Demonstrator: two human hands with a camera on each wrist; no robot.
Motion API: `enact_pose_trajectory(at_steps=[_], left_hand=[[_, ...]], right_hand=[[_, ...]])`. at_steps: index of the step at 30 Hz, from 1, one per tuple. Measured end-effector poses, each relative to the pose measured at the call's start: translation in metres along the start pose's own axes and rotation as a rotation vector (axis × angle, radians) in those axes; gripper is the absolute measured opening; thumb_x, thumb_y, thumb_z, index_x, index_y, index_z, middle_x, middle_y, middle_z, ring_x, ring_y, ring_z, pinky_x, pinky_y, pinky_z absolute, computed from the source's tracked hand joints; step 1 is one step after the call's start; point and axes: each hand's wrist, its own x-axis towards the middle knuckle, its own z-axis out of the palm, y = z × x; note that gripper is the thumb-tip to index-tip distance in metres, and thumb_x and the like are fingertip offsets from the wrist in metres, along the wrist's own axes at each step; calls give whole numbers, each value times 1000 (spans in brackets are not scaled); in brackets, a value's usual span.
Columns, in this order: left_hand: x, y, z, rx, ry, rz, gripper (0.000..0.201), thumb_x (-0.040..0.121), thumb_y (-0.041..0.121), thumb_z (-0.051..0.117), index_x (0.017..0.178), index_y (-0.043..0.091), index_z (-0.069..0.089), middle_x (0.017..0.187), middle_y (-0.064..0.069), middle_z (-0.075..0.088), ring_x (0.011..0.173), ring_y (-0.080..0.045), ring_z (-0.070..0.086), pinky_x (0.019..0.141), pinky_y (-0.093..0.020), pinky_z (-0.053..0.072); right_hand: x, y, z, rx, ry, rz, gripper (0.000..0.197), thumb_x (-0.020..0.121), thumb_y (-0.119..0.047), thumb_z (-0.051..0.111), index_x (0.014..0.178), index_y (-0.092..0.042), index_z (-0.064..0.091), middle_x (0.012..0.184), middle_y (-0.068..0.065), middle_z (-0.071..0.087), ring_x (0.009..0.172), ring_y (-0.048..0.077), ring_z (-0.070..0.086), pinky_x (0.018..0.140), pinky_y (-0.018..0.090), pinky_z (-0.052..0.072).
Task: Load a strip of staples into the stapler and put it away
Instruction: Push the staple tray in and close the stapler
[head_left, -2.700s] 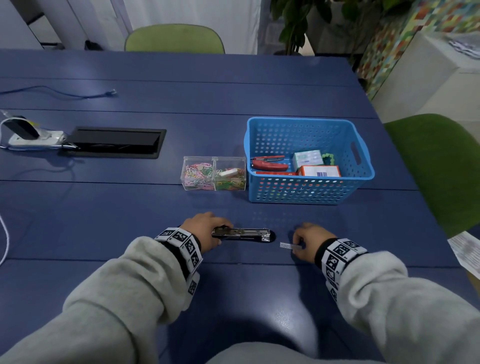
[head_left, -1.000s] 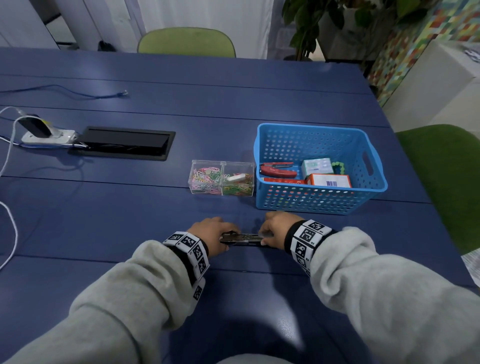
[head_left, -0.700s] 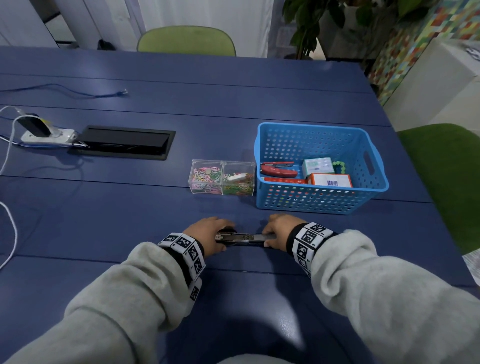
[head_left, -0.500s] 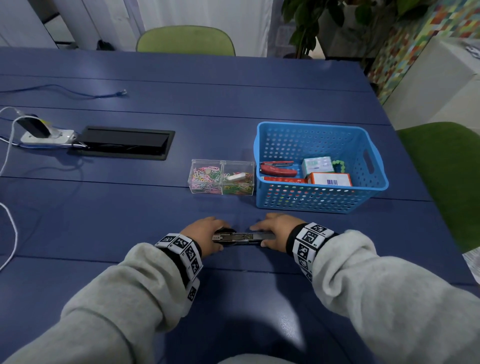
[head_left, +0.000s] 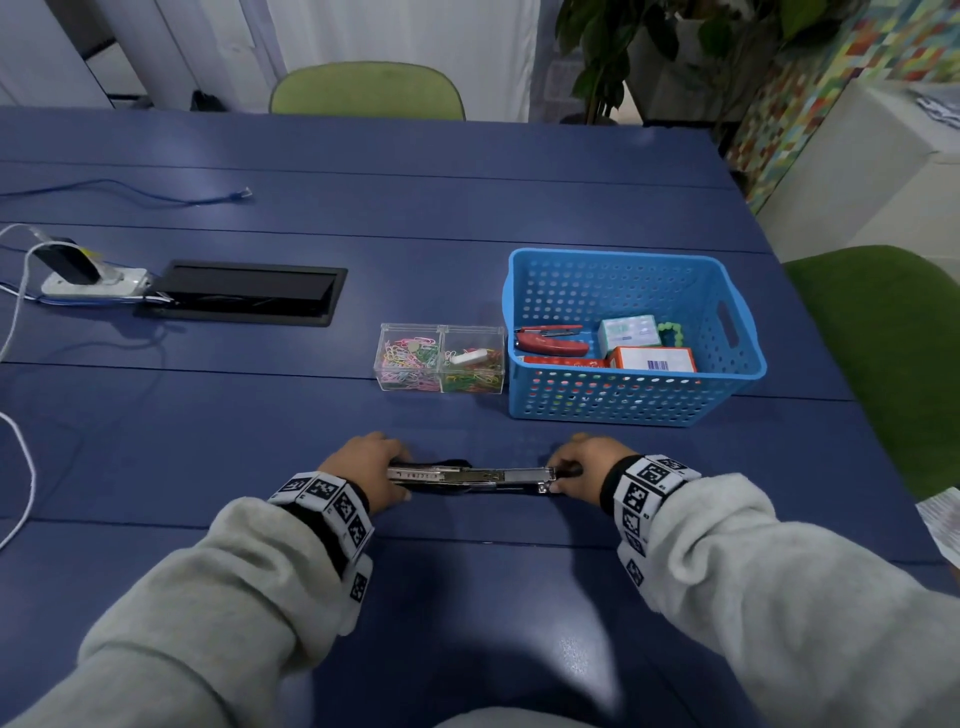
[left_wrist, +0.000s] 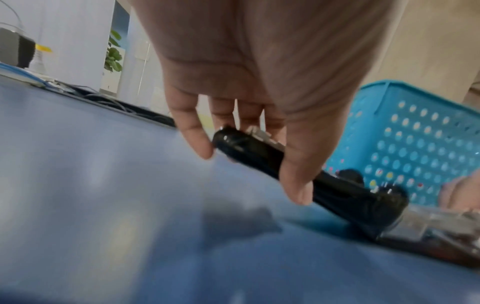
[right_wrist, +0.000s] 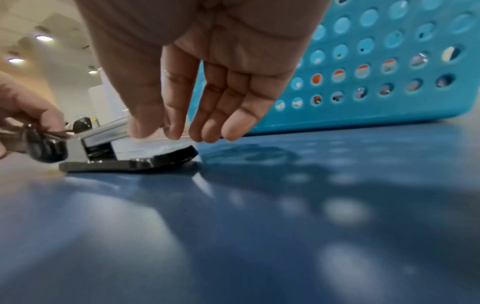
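A black stapler (head_left: 470, 475) lies folded open on the blue table (head_left: 467, 597), its silver magazine facing up. My left hand (head_left: 387, 475) grips the black cover end; in the left wrist view the left hand (left_wrist: 249, 164) holds that cover (left_wrist: 345, 197) between thumb and fingers. My right hand (head_left: 558, 475) pinches the front end of the magazine. The right wrist view shows the right hand (right_wrist: 158, 131) with thumb and index tips on the metal rail (right_wrist: 103, 133) above the black base (right_wrist: 155, 160). A lighter silver strip (head_left: 524, 474) sits in the right part of the channel.
A blue perforated basket (head_left: 623, 400) stands just beyond my right hand, holding a red stapler (head_left: 550, 343) and small boxes (head_left: 652, 358). A clear box of paper clips (head_left: 439, 358) is to its left. A power strip (head_left: 93, 283), cable hatch (head_left: 249, 293) and white cable (head_left: 21, 467) lie far left.
My right hand carried the loose staple strip from the table to the stapler, then slid right to the magazine's front end. My left hand has stayed on the cover end.
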Motion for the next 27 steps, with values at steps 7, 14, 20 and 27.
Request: enact_pose_trajectory(at_steps=[7,14,20,27], left_hand=[[-12,22,-30,-95,127,156,39,69,22,76,105,21,62,108,-3,61,102,-23,58,90,-30,43],[-9,62,-32,-136,130,234,37,69,21,76,102,26,60,89,8,53,83,-16,54,78,-25,43],[-3,89,-24,36,60,331,44,73,29,73,114,27,58,117,-3,61,106,-24,57,89,-33,44],[2,92,-16,54,52,355,47,76,32,69,120,27,55,120,-4,59,109,-24,55,89,-33,42]], right_hand=[[-3,2,6,361,129,37,17,76,-22,70,92,-20,67,78,-4,63,76,15,57,85,28,48],[-5,-8,2,499,200,-7,16,74,-14,72,72,-28,62,54,-10,52,49,5,47,56,12,43],[-6,-21,-8,505,230,-89,26,71,-15,73,95,-21,67,74,-7,60,64,10,48,71,21,47],[-3,-26,-5,618,235,-54,36,65,-30,79,97,-21,65,93,1,65,86,16,61,90,34,51]])
